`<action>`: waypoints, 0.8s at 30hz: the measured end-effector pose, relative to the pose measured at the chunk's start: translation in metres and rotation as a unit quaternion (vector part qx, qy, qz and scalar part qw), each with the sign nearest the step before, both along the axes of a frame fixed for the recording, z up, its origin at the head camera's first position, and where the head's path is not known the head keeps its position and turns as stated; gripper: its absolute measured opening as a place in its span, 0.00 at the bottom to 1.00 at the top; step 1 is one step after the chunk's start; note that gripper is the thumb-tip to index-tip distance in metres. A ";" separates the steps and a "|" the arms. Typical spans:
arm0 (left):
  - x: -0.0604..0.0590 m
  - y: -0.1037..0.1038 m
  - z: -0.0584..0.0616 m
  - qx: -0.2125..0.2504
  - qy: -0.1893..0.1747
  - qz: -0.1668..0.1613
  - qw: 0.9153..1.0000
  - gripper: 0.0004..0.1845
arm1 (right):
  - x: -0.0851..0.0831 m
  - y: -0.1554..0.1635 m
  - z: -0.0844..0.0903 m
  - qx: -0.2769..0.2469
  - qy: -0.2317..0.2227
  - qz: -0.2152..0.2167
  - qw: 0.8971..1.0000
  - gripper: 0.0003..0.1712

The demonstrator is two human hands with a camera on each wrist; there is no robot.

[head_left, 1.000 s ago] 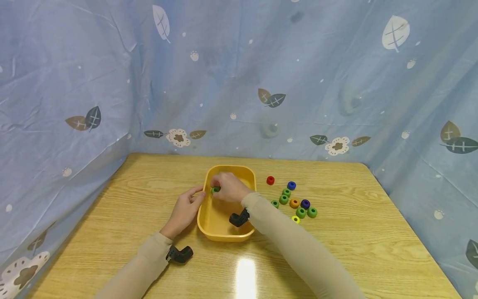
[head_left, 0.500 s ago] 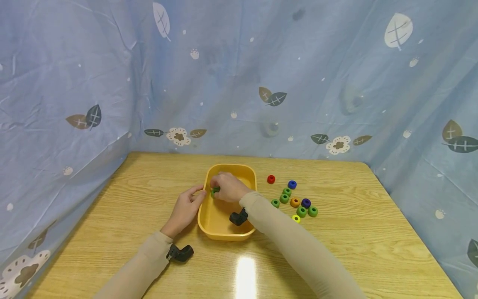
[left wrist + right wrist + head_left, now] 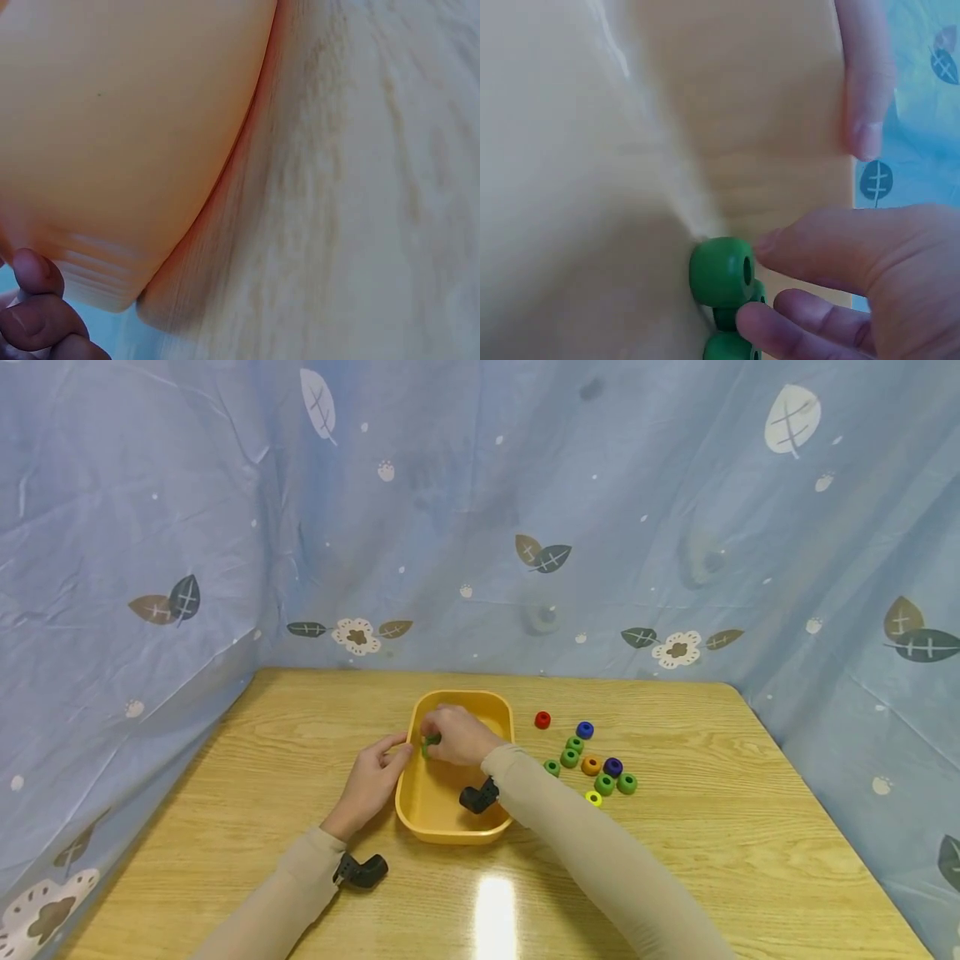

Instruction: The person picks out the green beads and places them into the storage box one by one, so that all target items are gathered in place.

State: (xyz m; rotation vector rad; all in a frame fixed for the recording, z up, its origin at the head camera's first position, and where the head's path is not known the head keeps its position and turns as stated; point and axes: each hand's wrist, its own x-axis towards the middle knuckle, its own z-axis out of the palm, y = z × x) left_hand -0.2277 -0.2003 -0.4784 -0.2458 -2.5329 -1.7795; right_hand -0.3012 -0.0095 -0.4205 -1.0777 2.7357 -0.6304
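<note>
A yellow-orange plastic tray (image 3: 438,802) stands on the table. My left hand (image 3: 372,777) holds its left side, with a digit over the rim and other fingers (image 3: 41,322) by the outer wall. Inside the tray, near the far left, my right hand (image 3: 461,735) pinches a green bead (image 3: 718,271) with the tips of thumb and a finger. Other green beads (image 3: 731,346) lie right beside it, partly covered by my fingers in the right wrist view.
Right of the tray lie loose beads: a red one (image 3: 542,719), a blue one (image 3: 585,729), an orange one (image 3: 592,765), a purple one (image 3: 612,767), a yellow one (image 3: 593,798) and several green ones (image 3: 604,784). A patterned blue curtain (image 3: 465,510) hangs behind the table.
My right fingers shift very slightly at the green beads in the tray. The left hand, the tray and the loose beads stay in place.
</note>
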 end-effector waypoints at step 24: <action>0.002 0.001 0.001 0.005 -0.010 0.010 1.000 0.28 | 0.025 0.050 0.029 -0.095 0.045 0.019 0.994 0.13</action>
